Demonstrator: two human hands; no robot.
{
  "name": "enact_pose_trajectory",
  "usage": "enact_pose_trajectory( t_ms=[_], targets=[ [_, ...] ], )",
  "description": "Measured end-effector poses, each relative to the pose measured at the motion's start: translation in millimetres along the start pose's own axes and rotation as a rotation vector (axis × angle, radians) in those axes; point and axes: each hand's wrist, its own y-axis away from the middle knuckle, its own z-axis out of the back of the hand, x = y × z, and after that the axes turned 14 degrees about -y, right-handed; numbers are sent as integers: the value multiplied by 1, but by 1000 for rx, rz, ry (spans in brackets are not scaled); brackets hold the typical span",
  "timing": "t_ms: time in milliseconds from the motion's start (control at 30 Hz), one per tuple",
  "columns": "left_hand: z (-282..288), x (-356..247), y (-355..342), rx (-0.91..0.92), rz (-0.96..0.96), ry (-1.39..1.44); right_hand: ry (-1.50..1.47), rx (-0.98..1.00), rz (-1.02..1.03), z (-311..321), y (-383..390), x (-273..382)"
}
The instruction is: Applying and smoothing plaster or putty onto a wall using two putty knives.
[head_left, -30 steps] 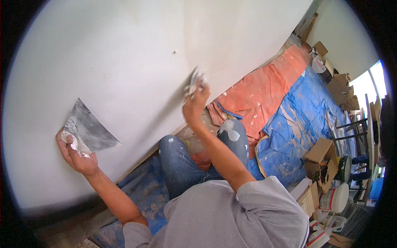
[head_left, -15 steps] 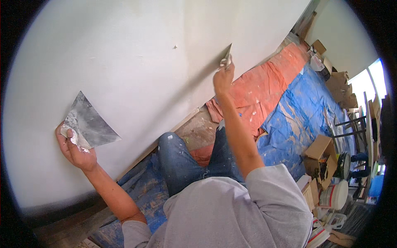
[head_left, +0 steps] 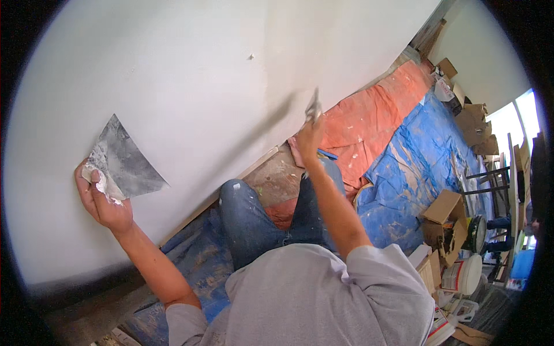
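Observation:
A broad, triangular metal putty knife point(head_left: 135, 164) rests in my left hand point(head_left: 112, 212), my fingers closed round its narrow end. White filler smears its grey blade and clumps by my fingers. Farther off to the right, my right hand point(head_left: 310, 138) grips a second, smaller putty knife point(head_left: 313, 106), which is blurred and seen almost edge-on. Both tools are in front of a white wall point(head_left: 190, 75). A damp-looking, slightly darker band runs down the wall beyond the right hand's shadow. Whether the right blade touches the wall, I cannot tell.
A small raised spot point(head_left: 251, 56) marks the wall. Orange sheeting point(head_left: 375, 109) and a crumpled blue tarp point(head_left: 410, 150) cover the floor. Cardboard boxes point(head_left: 443, 207), a white bucket point(head_left: 464, 274) and dark metal legs stand at the right. My knees are close to the wall's base.
My right hand has come down toward my knees with its putty knife, away from its higher place along the wall. My left hand and its knife have barely shifted.

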Motion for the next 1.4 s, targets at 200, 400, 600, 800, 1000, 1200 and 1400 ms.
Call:
enact_pose_trajectory(
  t_ms=[200, 400, 600, 800, 1000, 1200, 1400],
  targets=[
    [-3, 7, 0, -9, -1, -1, -74, -117, 37, -25, -52, -15],
    [-3, 7, 0, -37, -21, 2, 183, 93, 167, -90, 107, 16],
    [3, -5, 5, -95, -22, -102, -90, 227, 26, -37, 132, -25],
    [-8, 2, -1, 0, -63, -79, -143, -80, -105, 10, -51, -92],
    [-4, -1, 2, -54, -17, -80, -169, -22, -95, -36, -55, 27],
    [-8, 1, -1, -28, -84, -123, 155, 49, 235, -103, 96, 85],
    [-3, 26, 47, 120, 170, -114, -337, 336, -107, -39, 156, 88]
  ],
)
